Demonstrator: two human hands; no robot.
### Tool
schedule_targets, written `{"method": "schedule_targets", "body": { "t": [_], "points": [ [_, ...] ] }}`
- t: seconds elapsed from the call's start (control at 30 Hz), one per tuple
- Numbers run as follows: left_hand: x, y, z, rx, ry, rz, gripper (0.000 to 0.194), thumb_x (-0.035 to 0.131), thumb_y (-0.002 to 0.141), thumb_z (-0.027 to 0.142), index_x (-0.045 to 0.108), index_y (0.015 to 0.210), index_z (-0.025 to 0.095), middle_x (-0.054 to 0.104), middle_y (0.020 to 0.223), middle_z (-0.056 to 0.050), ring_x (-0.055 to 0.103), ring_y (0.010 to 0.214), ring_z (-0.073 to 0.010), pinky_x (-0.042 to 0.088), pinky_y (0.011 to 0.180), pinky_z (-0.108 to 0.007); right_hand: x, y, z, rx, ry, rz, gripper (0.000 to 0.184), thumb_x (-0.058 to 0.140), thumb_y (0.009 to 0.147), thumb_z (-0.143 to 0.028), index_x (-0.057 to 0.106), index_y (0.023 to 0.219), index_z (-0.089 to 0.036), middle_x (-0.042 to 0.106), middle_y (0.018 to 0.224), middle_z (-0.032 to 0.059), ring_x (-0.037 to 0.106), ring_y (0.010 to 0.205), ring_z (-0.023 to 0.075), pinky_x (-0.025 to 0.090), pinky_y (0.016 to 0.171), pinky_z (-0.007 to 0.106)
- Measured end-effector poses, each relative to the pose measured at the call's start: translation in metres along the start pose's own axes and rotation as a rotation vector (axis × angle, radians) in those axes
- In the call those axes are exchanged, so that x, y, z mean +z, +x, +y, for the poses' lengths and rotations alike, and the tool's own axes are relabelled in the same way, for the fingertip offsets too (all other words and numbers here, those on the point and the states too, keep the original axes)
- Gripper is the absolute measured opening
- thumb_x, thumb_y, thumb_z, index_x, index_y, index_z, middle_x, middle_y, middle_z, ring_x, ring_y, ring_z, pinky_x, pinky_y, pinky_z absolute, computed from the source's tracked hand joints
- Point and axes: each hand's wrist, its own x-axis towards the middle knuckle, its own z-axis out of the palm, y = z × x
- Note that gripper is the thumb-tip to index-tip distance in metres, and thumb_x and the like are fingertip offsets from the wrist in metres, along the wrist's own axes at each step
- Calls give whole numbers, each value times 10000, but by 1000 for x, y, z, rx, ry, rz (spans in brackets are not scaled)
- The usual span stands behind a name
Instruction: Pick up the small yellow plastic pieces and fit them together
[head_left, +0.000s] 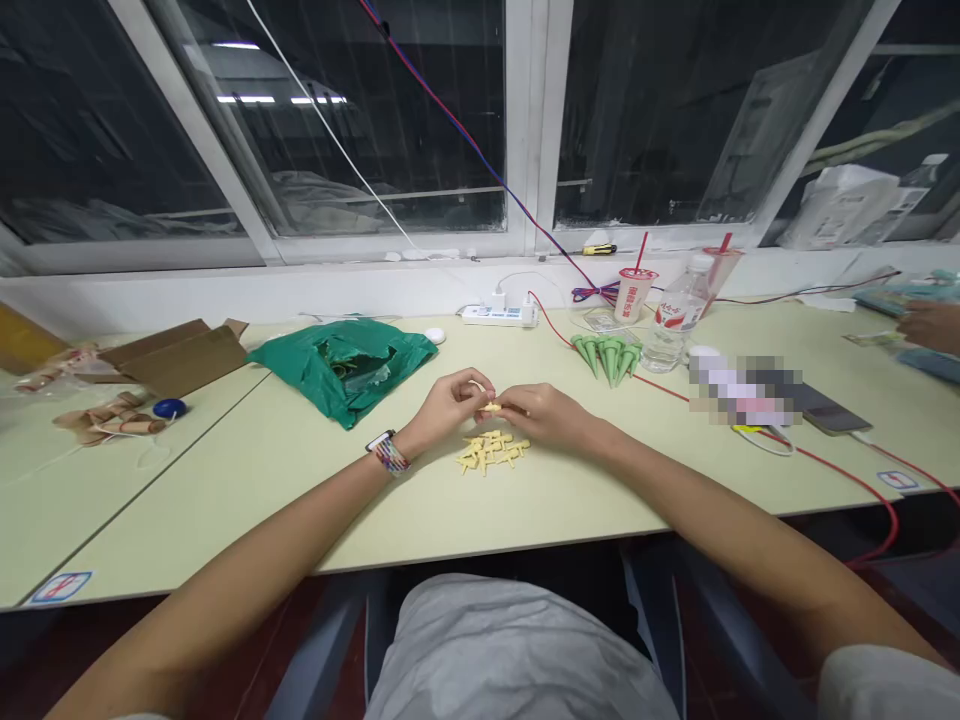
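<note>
Both hands meet over the middle of the pale table [420,510], pinching one small yellow plastic piece [491,407] between them. My left hand [448,405], with a watch and a woven band on its wrist, has its thumb and fingers closed on the piece's left end. From the other side my right hand [551,415] grips the right end with its fingertips. Just below them lies a loose pile of similar yellow pieces [491,452]. The exact kind of these pieces is too small to make out.
A torn green plastic bag [300,365] lies at the left, beyond it a cardboard box [180,360]. Green cones [609,357], a water bottle [671,325] and a drink cup [634,295] stand at the right. A red cable [825,465] crosses the table. Another person's hand [930,325] shows far right.
</note>
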Motion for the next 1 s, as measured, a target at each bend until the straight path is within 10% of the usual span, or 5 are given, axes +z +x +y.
{"method": "schedule_targets", "body": {
  "t": [0.2,0.53,1.0],
  "points": [
    [-5,5,-1,-92,-134,-1,296,770,879,456,708,922,170,700,661,-20,647,566,-146,531,573,-266,0,-3,7,-76,-164,55,287,447,1112,-323,699,1135,-188,770,981,109,695,826,209,495,737,325],
    [-7,0,-3,273,297,32,241,702,962,421,732,1047,198,725,990,-55,661,712,-136,547,663,-276,-2,-1,9,28,-142,89,287,460,1117,-333,697,1136,-173,783,1090,111,722,933,224,494,795,330],
    [-14,-4,1,519,810,-111,302,470,1097,380,692,993,205,692,890,-50,651,722,-168,453,668,-297,1,-2,11,5,-123,27,217,521,1085,-308,699,1069,-184,769,992,87,689,852,198,465,760,302]
  ]
}}
